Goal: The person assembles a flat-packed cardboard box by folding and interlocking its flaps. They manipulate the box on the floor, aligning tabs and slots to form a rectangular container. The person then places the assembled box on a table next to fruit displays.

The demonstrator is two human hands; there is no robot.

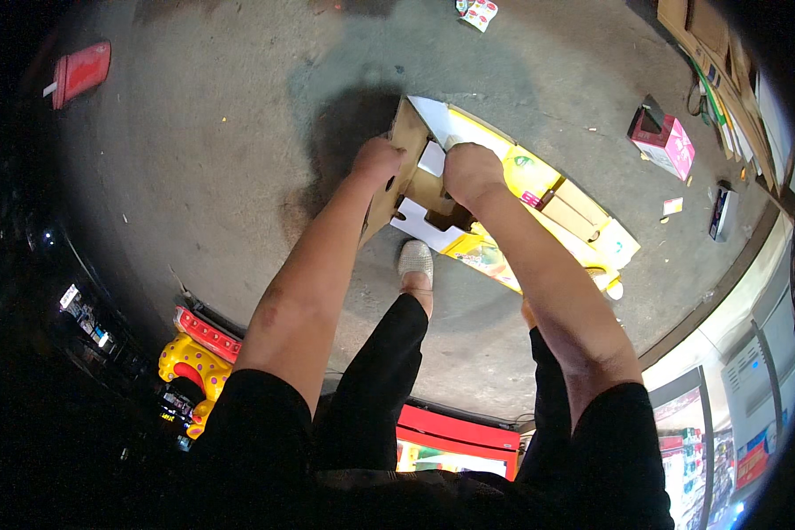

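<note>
right hand [471,173] | fingers clamped on cardboard box [503,212] flap | left hand [377,160] grips its edge

– That carton [503,190]?
– Matt brown cardboard inside, glossy yellow print outside.
– And the ground [221,159]?
– Rough, dull concrete. The pink box [671,146] near its right edge looks like smooth card.

Both hands held a big flat yellow and brown cardboard box [539,199] above the grey concrete floor [221,159]. The left hand [377,161] gripped its brown flap, and the right hand [471,172] gripped its middle.
</note>
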